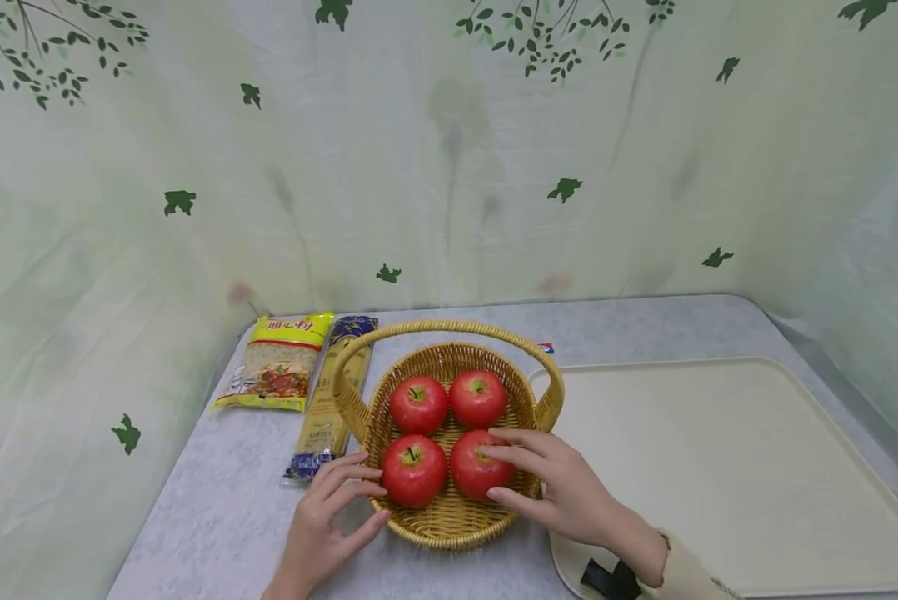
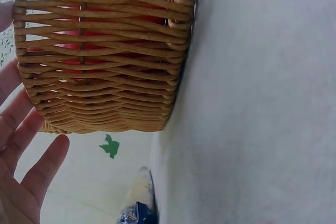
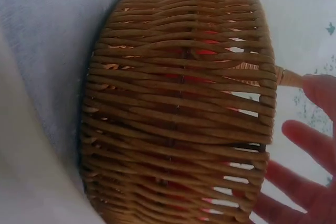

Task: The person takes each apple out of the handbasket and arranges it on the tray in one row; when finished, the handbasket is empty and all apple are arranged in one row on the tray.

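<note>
A woven wicker basket with an arched handle stands upright on the table, holding several red apples. My left hand is at its near left rim, fingers spread and reaching over the edge beside the lower left apple. From the right, my right hand extends over the rim, with loosely bent fingertips and thumb at the lower right apple. Both wrist views show the basket's woven side, with red apples showing through the gaps and extended fingers near the rim.
A large cream tray lies to the right of the basket. Behind and left are a yellow food bag and a long spaghetti packet. A leaf-patterned curtain surrounds the back of the grey table.
</note>
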`<state>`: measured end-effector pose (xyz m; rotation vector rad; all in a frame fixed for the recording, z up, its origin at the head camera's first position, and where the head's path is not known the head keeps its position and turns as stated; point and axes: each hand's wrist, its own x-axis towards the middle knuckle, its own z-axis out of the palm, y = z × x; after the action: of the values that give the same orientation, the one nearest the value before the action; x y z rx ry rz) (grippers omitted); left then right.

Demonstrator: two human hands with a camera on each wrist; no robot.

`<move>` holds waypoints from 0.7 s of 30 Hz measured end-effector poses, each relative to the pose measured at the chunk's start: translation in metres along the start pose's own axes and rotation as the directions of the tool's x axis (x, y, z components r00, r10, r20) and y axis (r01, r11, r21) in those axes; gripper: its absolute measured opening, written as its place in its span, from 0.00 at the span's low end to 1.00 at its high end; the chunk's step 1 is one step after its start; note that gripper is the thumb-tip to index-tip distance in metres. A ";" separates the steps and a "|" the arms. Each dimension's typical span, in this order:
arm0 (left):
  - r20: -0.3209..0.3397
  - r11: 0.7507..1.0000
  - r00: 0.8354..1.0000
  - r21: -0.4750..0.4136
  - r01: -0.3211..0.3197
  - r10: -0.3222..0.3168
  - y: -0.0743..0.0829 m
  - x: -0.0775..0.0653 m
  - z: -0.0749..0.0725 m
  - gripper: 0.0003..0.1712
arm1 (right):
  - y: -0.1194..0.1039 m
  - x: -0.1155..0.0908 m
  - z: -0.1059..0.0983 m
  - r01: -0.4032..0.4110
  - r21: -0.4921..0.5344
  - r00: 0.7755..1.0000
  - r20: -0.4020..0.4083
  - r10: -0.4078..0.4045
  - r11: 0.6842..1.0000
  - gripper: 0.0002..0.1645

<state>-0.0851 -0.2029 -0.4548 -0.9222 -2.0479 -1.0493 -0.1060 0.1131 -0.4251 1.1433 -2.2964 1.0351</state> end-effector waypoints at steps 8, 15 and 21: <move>-0.037 0.991 0.998 -0.128 0.036 -0.041 0.012 0.011 -0.002 0.11 | -0.001 0.006 0.013 -0.149 -0.140 0.971 0.165 0.172 0.979 0.28; -0.040 0.979 0.995 -0.186 0.088 -0.097 0.008 0.007 0.000 0.14 | -0.006 0.013 0.015 -0.213 -0.189 0.951 0.187 0.248 0.959 0.26; -0.046 0.978 0.994 -0.189 0.085 -0.095 0.008 0.007 -0.001 0.13 | -0.007 0.021 0.018 -0.212 -0.247 0.933 0.238 0.271 0.946 0.27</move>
<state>-0.0821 -0.1985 -0.4455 -0.8894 -1.9871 -1.3191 -0.1131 0.0856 -0.4209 0.9791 -2.7446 0.7156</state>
